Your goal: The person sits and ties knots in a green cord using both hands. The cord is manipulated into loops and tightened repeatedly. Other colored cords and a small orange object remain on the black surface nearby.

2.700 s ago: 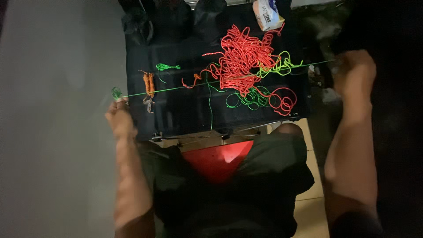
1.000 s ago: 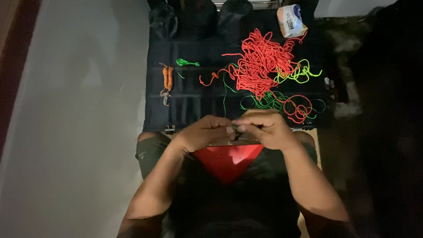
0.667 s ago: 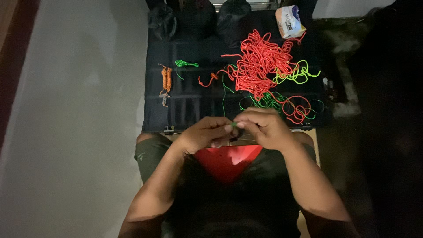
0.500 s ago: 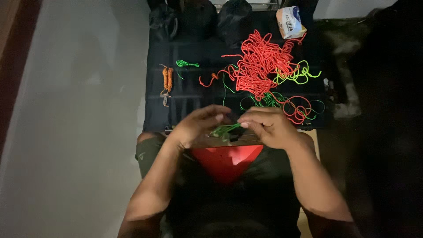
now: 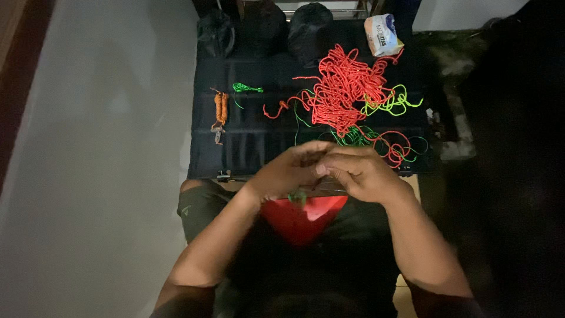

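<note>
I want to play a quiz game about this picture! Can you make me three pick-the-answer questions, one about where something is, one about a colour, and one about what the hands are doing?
1. Where is the big red cord pile?
A on the dark mat
B on the lap
C on the grey floor

2. What colour is the small finished braid?
A blue
B orange
C white

3. The left hand and right hand are:
A far apart
B flat on the floor
C together

Answers: A, it lies on the dark mat; B, it is orange; C, they touch, pinching a green cord.
</note>
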